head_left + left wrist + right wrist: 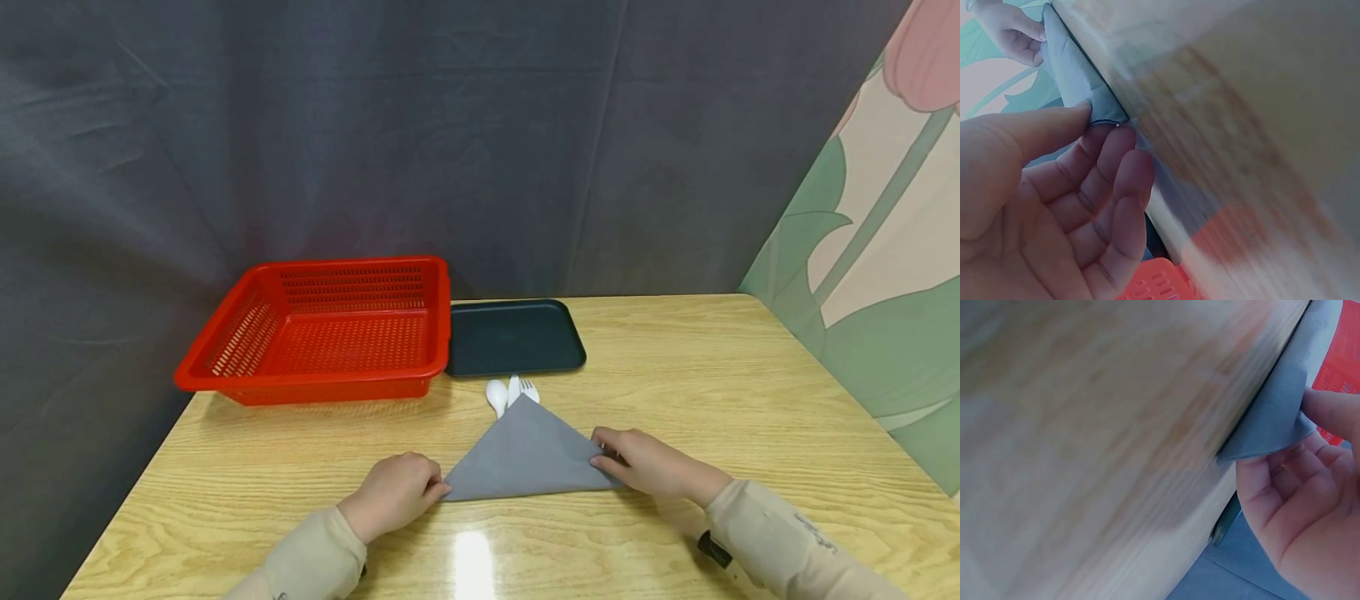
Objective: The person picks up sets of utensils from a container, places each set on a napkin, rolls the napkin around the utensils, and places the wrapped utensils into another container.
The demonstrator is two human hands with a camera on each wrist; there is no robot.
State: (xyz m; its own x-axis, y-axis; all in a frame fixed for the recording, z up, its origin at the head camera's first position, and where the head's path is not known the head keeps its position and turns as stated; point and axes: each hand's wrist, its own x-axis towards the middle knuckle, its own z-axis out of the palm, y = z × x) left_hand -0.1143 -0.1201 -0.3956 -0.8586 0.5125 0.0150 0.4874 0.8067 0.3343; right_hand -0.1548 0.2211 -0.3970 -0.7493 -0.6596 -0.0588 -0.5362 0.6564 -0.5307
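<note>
A grey cloth (528, 454) lies folded as a triangle, its point away from me, over the lower parts of a white spoon (497, 395), a knife (513, 389) and a fork (530, 390). My left hand (397, 493) pinches the cloth's left corner; in the left wrist view that hand (1079, 187) has its thumb on top of the cloth (1075, 69) and fingertips beneath. At the right corner my right hand (651, 465) grips the cloth's edge; the right wrist view shows this hand (1310, 487) with the cloth (1272, 412) between thumb and fingers.
A red basket (330, 382) stands at the back left of the wooden table (712, 375). Beside it, just beyond the cutlery, lies a dark tray (517, 337). A dark curtain (450, 133) hangs behind the table, and a patterned cloth (885, 267) is on the right.
</note>
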